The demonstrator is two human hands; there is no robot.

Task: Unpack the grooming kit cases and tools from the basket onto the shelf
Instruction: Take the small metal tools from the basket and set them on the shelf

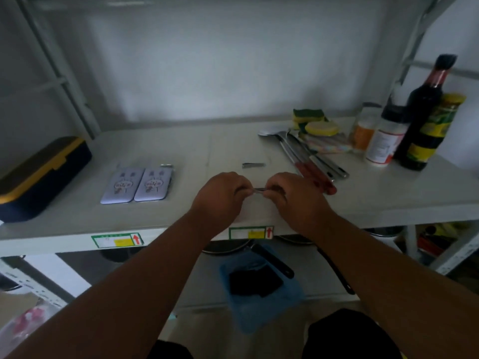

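Both hands meet over the front of the white shelf (181,151). My left hand (220,193) and my right hand (290,195) each pinch one end of a thin metal grooming tool (259,189) held level between them. Behind them a small metal nail clipper (253,165) lies on the shelf. Two pale lilac kit cases (138,185) lie flat side by side to the left, with a small metal piece (166,165) at their far corner. The blue basket (259,286) sits on the lower level, with dark items inside.
A dark blue box with a yellow lid (39,177) stands at the left end. Spoons and red-handled utensils (311,161), sponges (313,123), jars (383,143) and a dark bottle (422,115) crowd the right end. Pans hang under the shelf.
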